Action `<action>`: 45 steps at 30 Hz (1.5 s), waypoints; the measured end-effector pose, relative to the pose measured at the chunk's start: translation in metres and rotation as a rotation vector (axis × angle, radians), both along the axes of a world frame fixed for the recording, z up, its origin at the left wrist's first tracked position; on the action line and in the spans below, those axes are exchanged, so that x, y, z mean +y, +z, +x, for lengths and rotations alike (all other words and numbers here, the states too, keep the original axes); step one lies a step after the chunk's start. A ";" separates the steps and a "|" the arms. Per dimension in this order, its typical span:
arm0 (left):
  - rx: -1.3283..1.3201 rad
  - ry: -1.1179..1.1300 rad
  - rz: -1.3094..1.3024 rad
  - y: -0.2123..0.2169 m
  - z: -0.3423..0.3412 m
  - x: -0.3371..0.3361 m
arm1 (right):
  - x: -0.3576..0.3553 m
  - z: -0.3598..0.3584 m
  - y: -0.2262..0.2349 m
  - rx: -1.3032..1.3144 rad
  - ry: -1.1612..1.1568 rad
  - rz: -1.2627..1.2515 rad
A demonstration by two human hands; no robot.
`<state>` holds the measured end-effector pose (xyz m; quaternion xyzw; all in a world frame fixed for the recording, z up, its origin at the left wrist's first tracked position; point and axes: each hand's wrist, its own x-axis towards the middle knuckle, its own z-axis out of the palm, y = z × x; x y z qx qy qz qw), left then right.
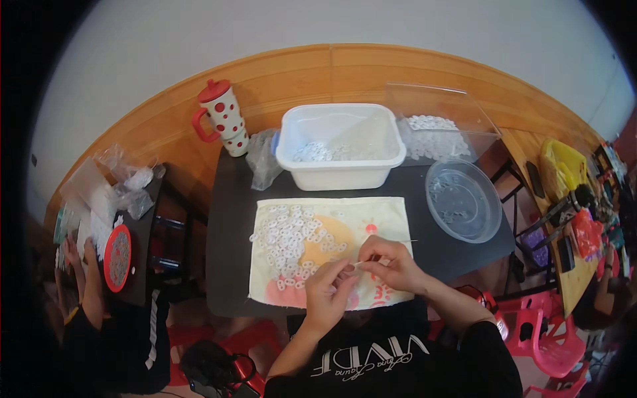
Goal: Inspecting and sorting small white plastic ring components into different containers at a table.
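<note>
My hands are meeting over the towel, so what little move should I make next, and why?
Probably steady the small white piece with your left hand before moving the right hand: fingertips of both hands meet at it above the towel, and a thin rod sticks out of the right hand, its other end too small to make out.

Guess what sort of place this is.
Likely a shared handwork room: small white pieces on a towel, a white tub beyond it, and a co-worker's hand at a neighbouring table.
</note>
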<state>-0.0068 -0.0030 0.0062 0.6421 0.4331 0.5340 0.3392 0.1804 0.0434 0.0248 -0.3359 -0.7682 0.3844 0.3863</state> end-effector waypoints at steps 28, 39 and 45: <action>-0.225 -0.029 -0.130 -0.021 0.003 0.001 | 0.075 0.267 0.000 -1.284 -0.550 0.482; -0.342 -0.042 -0.136 -0.035 0.003 0.000 | 0.011 0.069 0.031 -0.007 -0.210 0.098; -0.397 -0.041 -0.181 -0.027 0.006 0.001 | -0.008 -0.006 0.003 0.165 -0.001 -0.134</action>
